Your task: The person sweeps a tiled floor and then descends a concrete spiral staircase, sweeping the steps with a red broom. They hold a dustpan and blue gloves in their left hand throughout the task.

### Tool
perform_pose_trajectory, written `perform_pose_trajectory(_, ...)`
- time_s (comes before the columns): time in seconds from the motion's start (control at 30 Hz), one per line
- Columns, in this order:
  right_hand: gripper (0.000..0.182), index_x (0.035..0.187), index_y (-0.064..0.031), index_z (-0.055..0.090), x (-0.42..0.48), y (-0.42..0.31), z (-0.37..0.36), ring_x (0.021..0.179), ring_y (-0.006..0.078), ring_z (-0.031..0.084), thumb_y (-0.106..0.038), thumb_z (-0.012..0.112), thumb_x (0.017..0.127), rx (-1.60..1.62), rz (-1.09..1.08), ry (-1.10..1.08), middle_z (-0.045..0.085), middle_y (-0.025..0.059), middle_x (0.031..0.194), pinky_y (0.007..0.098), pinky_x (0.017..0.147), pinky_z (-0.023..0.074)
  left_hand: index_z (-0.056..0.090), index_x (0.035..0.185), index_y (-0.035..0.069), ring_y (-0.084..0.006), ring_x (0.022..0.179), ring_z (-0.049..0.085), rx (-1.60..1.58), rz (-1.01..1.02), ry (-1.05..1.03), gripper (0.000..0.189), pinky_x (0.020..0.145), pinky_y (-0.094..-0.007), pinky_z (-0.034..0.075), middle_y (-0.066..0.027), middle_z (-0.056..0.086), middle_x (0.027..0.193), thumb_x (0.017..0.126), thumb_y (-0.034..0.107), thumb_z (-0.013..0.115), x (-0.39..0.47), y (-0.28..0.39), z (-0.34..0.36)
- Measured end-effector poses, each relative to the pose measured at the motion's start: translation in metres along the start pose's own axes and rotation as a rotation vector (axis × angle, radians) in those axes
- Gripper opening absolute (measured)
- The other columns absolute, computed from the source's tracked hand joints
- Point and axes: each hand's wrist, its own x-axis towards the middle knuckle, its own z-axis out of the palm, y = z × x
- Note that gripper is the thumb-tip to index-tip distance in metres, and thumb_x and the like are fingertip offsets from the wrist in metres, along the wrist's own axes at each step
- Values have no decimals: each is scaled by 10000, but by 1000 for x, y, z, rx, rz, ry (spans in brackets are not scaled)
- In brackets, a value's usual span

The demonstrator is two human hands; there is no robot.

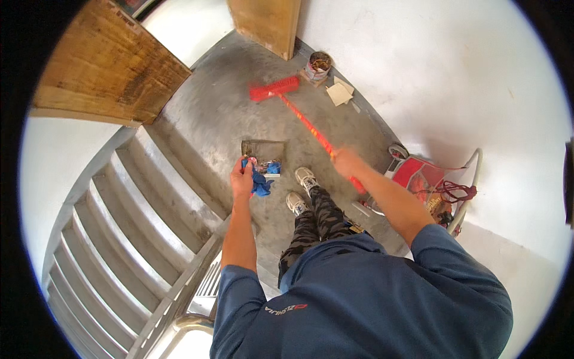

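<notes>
My right hand [348, 162], slightly blurred, grips the red handle of a broom [309, 126]. The red bristle head [274, 88] rests on the concrete floor ahead. My left hand [242, 178] is closed on a small blue item [245, 163], perhaps the top of a handle; which one I cannot tell. Just beyond it a dustpan [265, 142] lies on the floor, with litter and a crumpled blue piece [274, 168] inside. A blue cloth or glove [261, 186] hangs beside my left fingers, partly hidden by them.
Concrete stairs [148, 197] with a metal railing [188, 280] run along the left. Wooden doors [107, 67] stand at the upper left and top. A round tin [318, 66] and loose tiles [339, 94] sit by the right wall. A loaded hand trolley [410, 172] stands at the right.
</notes>
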Motion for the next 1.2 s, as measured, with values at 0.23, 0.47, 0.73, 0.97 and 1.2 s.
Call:
perform_pose_trajectory(0.23, 302, 1149, -94, 561, -153, -29, -34, 564, 187, 602, -207, 503, 875, 353, -23, -200, 550, 140, 613, 362, 510, 470, 594, 1142, 30, -85, 594, 490, 175, 35, 56, 299, 547, -256, 422, 1, 555, 669, 860, 126, 619, 15, 6, 6)
perform_pose_trajectory(0.47, 409, 1282, -206, 489, -214, -21, -63, 816, 392, 615, -261, 488, 876, 307, 17, -174, 615, 228, 923, 446, 726, 475, 553, 1204, 26, -90, 614, 499, 30, -71, 5, 358, 552, -260, 427, -13, 561, 704, 866, 128, 609, 19, -13, -7)
perform_pose_trajectory(0.73, 377, 1229, -91, 490, -118, 20, -28, 713, 390, 613, -193, 507, 867, 172, 10, 47, 589, 220, 753, 434, 618, 478, 531, 1242, 41, -100, 620, 484, 135, -31, -2, 395, 584, -273, 437, -10, 540, 702, 869, 146, 608, -10, -22, -20)
perform_pose_trajectory(0.97, 321, 1098, -113, 585, -167, 2, -23, 763, 403, 619, -313, 463, 880, 163, 31, -241, 633, 215, 811, 475, 651, 486, 548, 1227, 47, -99, 629, 488, 340, 91, 46, 368, 604, -278, 442, -14, 551, 718, 872, 135, 594, -34, -40, -27)
perform_pose_trajectory(1.2, 374, 1266, -196, 527, -256, -29, -65, 551, 229, 593, -272, 489, 902, 471, 218, -375, 596, 112, 655, 355, 530, 487, 562, 1190, 9, -66, 626, 463, 63, 6, -80, 340, 566, -238, 409, 23, 533, 719, 866, 101, 608, -34, -16, -15)
